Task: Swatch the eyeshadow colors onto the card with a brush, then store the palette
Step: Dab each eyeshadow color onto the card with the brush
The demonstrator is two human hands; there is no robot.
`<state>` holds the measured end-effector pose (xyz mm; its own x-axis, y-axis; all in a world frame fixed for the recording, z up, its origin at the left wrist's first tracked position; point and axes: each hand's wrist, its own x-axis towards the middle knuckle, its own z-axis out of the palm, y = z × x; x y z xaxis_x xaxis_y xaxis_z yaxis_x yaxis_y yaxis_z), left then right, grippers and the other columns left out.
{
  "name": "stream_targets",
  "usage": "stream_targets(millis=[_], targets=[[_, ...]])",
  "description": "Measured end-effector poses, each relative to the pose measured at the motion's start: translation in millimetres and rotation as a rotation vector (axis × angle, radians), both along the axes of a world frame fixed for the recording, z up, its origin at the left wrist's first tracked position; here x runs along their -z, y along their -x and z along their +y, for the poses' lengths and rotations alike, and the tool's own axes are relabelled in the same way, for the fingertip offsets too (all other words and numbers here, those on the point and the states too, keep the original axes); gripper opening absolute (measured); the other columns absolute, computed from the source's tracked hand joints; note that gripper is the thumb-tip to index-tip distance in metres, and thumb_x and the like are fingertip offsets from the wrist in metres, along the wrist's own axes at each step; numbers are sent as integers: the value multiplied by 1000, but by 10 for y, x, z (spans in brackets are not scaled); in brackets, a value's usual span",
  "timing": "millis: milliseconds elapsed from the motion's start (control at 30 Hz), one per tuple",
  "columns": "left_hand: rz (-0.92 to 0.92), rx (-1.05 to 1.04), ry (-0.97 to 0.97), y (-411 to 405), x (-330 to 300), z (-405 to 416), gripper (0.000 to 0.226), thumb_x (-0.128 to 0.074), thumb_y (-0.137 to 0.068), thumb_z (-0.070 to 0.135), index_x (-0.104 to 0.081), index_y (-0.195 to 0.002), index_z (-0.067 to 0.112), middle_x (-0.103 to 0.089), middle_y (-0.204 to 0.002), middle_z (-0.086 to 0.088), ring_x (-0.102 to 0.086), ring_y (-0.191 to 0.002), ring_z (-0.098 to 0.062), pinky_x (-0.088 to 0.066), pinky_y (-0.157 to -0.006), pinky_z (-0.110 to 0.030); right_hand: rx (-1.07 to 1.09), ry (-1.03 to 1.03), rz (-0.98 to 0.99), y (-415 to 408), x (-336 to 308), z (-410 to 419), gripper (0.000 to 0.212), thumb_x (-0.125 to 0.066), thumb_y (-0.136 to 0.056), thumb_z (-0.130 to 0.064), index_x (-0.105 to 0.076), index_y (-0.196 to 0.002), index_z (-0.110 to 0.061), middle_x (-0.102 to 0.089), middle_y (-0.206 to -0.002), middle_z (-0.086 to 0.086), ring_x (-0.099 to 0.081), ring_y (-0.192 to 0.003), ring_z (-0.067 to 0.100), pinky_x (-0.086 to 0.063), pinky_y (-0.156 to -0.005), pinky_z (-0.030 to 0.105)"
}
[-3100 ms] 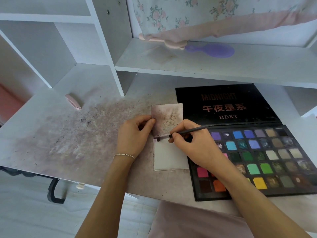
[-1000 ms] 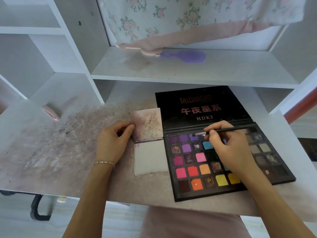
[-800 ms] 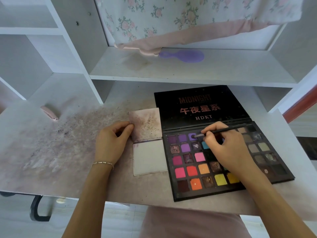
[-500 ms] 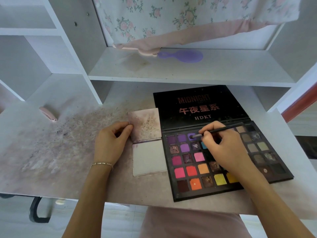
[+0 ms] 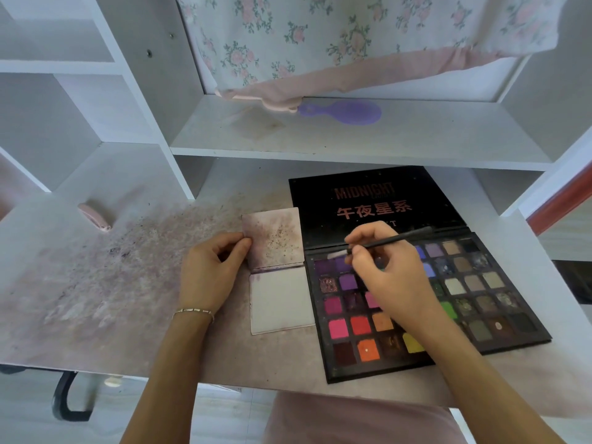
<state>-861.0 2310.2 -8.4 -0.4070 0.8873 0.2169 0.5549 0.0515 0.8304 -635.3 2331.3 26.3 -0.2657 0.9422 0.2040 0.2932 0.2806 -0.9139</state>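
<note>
The black eyeshadow palette (image 5: 480, 302) lies open on the desk, its lid (image 5: 374, 203) flat behind the rows of coloured pans. My right hand (image 5: 387, 277) pinches a thin dark brush (image 5: 390, 240) over the top-left purple pans, the pale brush tip pointing left just above them. To the left of the palette lies the folded card (image 5: 282, 299): its upper half is smudged with purple and speckles, its lower half is nearly white. My left hand (image 5: 211, 274) holds the upper half's left edge with thumb and fingers.
The desk top (image 5: 96, 283) is stained with purple powder. A small pink object (image 5: 94, 216) lies at the far left. A purple hairbrush (image 5: 349, 112) sits on the shelf above, under a hanging floral cloth (image 5: 336, 36). White cubby shelves (image 5: 80, 100) rise at the back left.
My right hand took the brush from the card over to the palette's purple pans, and now the tip has lifted a little off them toward the left. My left hand stays on the card.
</note>
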Motion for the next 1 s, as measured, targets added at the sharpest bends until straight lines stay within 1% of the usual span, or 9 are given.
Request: stream_targets(millis=[133, 267, 333, 400, 433, 533, 667, 800, 1000], targets=[[-3, 7, 10, -4, -16, -5, 14, -62, -86, 12, -71, -95, 13, -64, -85, 14, -59, -77, -2, -44, -72, -6, -82, 62, 54, 236, 5, -34, 22, -54, -84, -8, -55, -77, -29, -64, -71, 5, -61, -70, 21, -50, -61, 25], [-21, 10, 9, -10, -24, -20, 14, -62, -86, 12, -69, -93, 22, -62, -83, 20, -57, -77, 5, -42, -70, -1, -113, 142, 70, 440, 65, -42, 14, -56, -84, -10, -56, -79, -23, -66, -78, 10, -63, -77, 21, -52, -67, 25], [-18, 10, 16, -7, -22, -21, 14, -61, -86, 13, -71, -94, 18, -63, -83, 18, -59, -79, 3, -46, -74, -8, -125, 140, 49, 502, 92, -42, 12, -56, -85, -11, -56, -79, -22, -66, -80, 10, -63, -77, 21, -52, -66, 25], [-12, 12, 23, -6, -23, -18, 14, -61, -86, 13, -72, -95, 14, -66, -86, 12, -62, -81, -5, -48, -77, -19, -134, 134, 15, 531, 112, -45, 10, -57, -84, -11, -56, -79, -20, -66, -80, 11, -62, -77, 23, -53, -67, 30], [-10, 12, 24, -7, -23, -16, 15, -61, -86, 14, -72, -96, 14, -66, -87, 11, -62, -82, -6, -48, -78, -21, -135, 133, 3, 535, 121, -46, 9, -57, -84, -12, -56, -79, -20, -66, -79, 11, -62, -76, 24, -53, -68, 33], [-6, 1, 23, -8, -19, -13, 15, -61, -86, 15, -72, -96, 15, -64, -85, 16, -60, -80, -1, -48, -76, -18, -141, 122, -24, 539, 135, -50, 10, -57, -84, -11, -56, -79, -19, -66, -78, 10, -61, -74, 24, -51, -67, 34], [-24, -2, 24, -7, -6, -8, 15, -61, -86, 16, -72, -96, 16, -63, -85, 18, -59, -79, 1, -47, -75, -17, -149, 117, -24, 548, 130, -57, 11, -57, -84, -11, -56, -79, -20, -66, -78, 9, -61, -74, 22, -51, -66, 31], [-34, 10, 23, -12, -12, -7, 15, -61, -86, 15, -72, -96, 19, -62, -83, 23, -58, -81, 7, -46, -74, -13, -158, 118, -51, 553, 125, -53, 11, -57, -85, -11, -55, -79, -21, -66, -80, 7, -62, -78, 21, -51, -70, 34], [-32, 9, 27, -14, -25, -11, 14, -61, -86, 15, -72, -95, 18, -62, -82, 21, -60, -80, 1, -48, -77, -19, -163, 108, -100, 555, 131, -51, 11, -58, -84, -12, -55, -80, -22, -65, -81, 5, -63, -80, 18, -53, -73, 36]])
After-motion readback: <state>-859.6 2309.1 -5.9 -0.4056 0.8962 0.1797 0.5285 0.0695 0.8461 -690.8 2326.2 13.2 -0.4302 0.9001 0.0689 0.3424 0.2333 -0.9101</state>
